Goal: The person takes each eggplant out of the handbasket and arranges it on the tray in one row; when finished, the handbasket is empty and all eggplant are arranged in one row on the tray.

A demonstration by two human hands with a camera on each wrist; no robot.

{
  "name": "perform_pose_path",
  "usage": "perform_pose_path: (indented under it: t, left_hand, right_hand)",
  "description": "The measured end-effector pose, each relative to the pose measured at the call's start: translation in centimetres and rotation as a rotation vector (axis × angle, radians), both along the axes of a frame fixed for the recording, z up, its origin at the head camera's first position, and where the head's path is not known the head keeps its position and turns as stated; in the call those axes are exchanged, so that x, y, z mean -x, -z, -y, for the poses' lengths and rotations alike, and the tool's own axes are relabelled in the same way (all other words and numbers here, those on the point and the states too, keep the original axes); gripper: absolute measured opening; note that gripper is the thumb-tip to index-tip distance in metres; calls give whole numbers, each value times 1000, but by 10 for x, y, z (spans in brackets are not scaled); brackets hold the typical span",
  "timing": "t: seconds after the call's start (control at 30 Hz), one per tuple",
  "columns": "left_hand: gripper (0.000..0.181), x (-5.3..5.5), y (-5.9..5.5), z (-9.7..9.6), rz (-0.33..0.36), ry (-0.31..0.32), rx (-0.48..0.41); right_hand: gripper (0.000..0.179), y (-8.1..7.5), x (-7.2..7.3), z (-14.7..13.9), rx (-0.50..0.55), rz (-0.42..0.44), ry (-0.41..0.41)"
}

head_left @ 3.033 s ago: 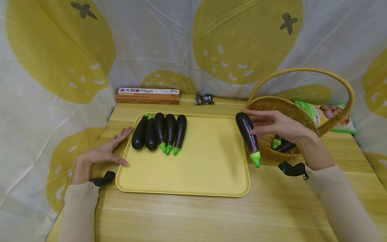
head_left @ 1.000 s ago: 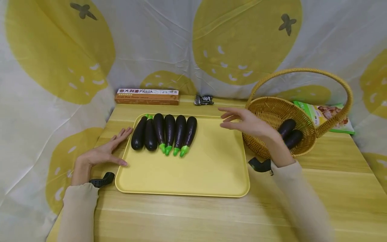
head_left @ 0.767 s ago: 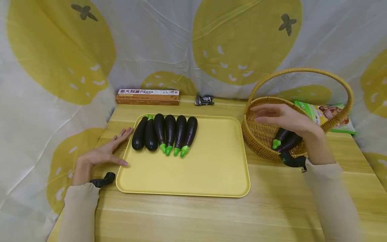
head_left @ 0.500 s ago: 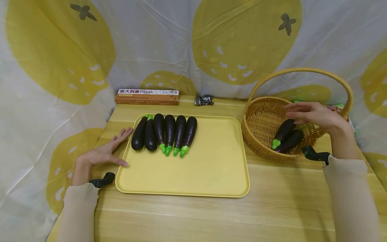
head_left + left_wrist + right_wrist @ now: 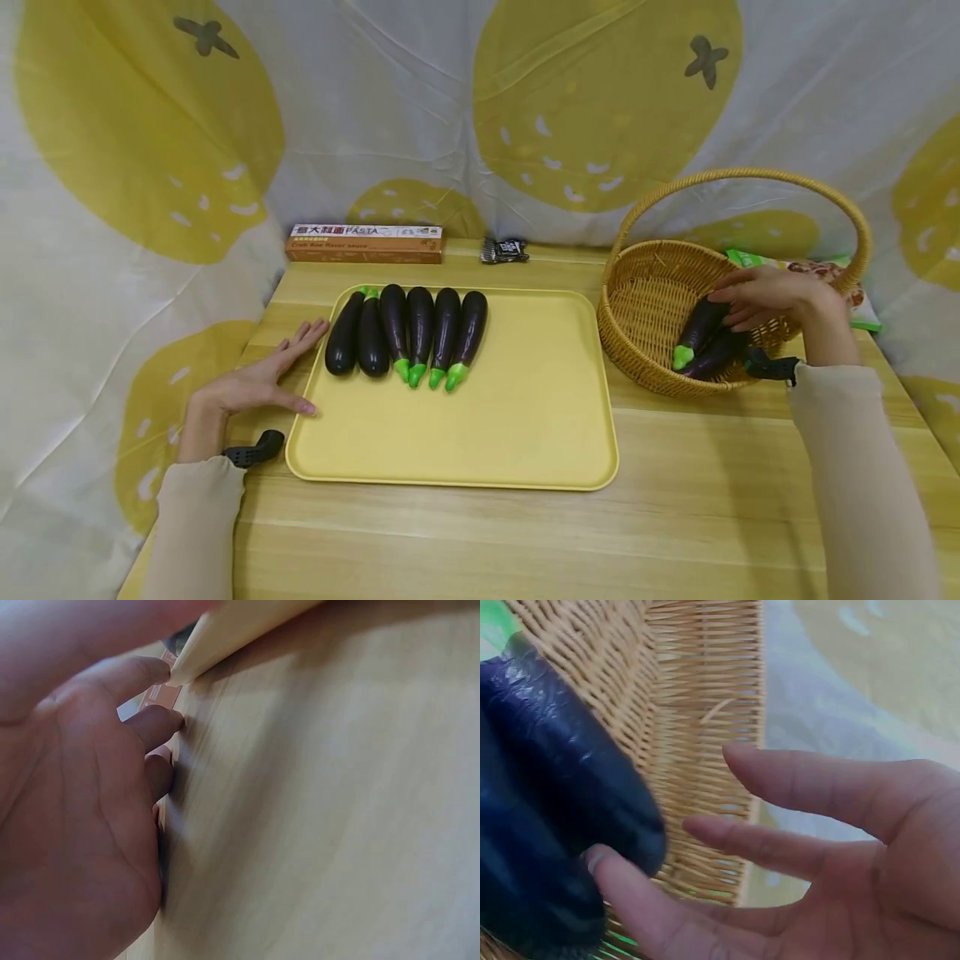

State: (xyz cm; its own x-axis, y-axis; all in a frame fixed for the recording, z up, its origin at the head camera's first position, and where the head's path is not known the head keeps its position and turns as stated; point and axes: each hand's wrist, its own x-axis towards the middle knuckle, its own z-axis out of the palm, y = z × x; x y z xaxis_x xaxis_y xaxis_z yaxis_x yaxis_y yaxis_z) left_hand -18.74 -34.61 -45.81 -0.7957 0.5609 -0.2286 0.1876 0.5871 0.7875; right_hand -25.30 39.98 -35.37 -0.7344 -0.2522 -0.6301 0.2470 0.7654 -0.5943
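Observation:
A row of several dark purple eggplants (image 5: 420, 327) with green stem ends lies on the left half of the yellow tray (image 5: 540, 433). At that tray's left edge, my left hand (image 5: 251, 383) rests with thumb and fingers spread, the fingertips at the rim. My right hand (image 5: 776, 296) is inside the wicker basket (image 5: 637, 354), over two more eggplants (image 5: 701, 329). In the right wrist view its fingers are extended and apart, and one fingertip meets the eggplants (image 5: 577, 757) where they lie side by side. Neither hand grips anything.
A pasta box (image 5: 365, 244) and a small black packet (image 5: 503, 251) stand at the back of the wooden table (image 5: 525, 542). The basket's tall handle (image 5: 742, 175) arches above the right hand. Behind the basket lies a green snack bag (image 5: 862, 308).
My right hand carried an eggplant from the basket side and released it at the row's right end. It then went back and lowered into the basket. My left hand stays still.

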Motion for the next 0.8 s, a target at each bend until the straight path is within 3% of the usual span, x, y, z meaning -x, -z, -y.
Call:
perform_pose_path:
  t: [0.17, 0.33, 0.63, 0.8]
  left_hand:
    - [126, -2, 1, -1, 14, -6, -14]
    - [126, -2, 0, -2, 4, -9, -26]
    - [126, -3, -2, -3, 16, -26, -27]
    - [126, -3, -1, -2, 21, -26, -53]
  right_hand:
    - [68, 10, 6, 8, 84, 14, -17]
    - [72, 7, 11, 21, 137, 8, -49]
    - [97, 6, 19, 44, 43, 6, -101]
    - [89, 14, 27, 56, 58, -7, -140]
